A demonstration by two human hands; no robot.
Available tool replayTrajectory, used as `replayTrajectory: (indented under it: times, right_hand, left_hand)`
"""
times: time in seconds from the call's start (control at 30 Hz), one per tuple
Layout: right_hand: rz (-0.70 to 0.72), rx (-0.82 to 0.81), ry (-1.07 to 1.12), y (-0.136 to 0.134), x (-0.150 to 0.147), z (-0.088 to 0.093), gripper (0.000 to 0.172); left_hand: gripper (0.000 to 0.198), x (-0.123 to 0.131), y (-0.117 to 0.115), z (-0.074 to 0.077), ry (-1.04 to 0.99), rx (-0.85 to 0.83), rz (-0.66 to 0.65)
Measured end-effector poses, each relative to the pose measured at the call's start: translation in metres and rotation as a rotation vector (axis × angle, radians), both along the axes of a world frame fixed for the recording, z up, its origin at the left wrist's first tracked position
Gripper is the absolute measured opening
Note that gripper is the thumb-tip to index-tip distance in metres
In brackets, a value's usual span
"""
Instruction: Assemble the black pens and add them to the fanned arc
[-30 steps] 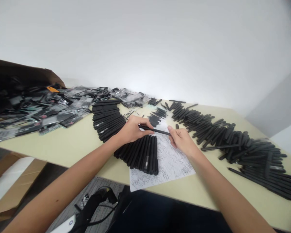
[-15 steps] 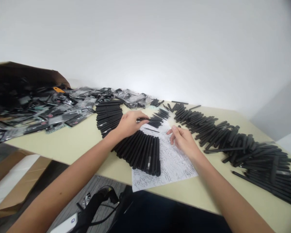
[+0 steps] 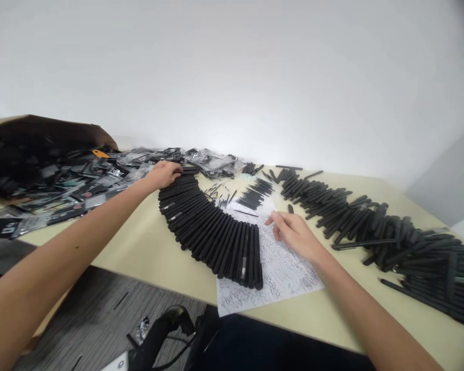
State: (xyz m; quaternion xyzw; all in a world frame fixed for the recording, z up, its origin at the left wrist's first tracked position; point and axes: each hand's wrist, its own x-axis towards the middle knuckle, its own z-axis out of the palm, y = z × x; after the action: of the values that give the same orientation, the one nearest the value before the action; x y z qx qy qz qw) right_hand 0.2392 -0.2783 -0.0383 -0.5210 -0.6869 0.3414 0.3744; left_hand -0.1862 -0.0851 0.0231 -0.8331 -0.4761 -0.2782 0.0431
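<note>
A curved row of slim black pens (image 3: 212, 219) lies side by side on the table, its near end on a scribbled paper sheet (image 3: 278, 273). My left hand (image 3: 164, 174) is at the row's far end, fingers closed on a black pen that they partly hide. Over the sheet hovers my right hand (image 3: 292, 232), loosely curled with fingers apart and nothing visible in them. Beyond it, a stack of thin black refill-like sticks (image 3: 251, 198) lies on the paper, with a single thin stick (image 3: 246, 213) in front. Small slender pieces (image 3: 221, 196) are scattered beside the row.
A long heap of black pens (image 3: 371, 221) runs along the right side of the table (image 3: 139, 252). Clear plastic packets (image 3: 112, 172) pile up at the left, spilling from a cardboard box (image 3: 73, 129). A short black cap-like piece (image 3: 290, 208) lies beyond my right hand.
My left hand has moved left and away, from near the thin sticks to the far end of the pen row. My right hand stays over the sheet. The view has shifted slightly.
</note>
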Motion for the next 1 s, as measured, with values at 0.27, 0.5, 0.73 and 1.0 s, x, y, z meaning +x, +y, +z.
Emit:
replayTrajectory:
  times: [0.27, 0.5, 0.73, 1.0]
  right_hand:
    - [0.117, -0.020, 0.001, -0.004, -0.003, 0.004, 0.058]
    - [-0.223, 0.276, -0.408, 0.000, 0.010, 0.012, 0.033]
    - [-0.474, 0.018, -0.859, -0.002, 0.023, 0.016, 0.034]
    - [-0.541, 0.009, -0.963, -0.002, 0.013, 0.017, 0.033]
  left_hand:
    - [0.071, -0.004, 0.001, -0.009, 0.015, 0.012, 0.044]
    - [0.067, -0.007, 0.005, -0.008, 0.092, 0.001, 0.170]
    - [0.040, 0.032, -0.020, 0.000, 0.131, 0.031, 0.170]
    - [0.034, 0.170, -0.122, -0.008, 0.076, 0.126, -0.322]
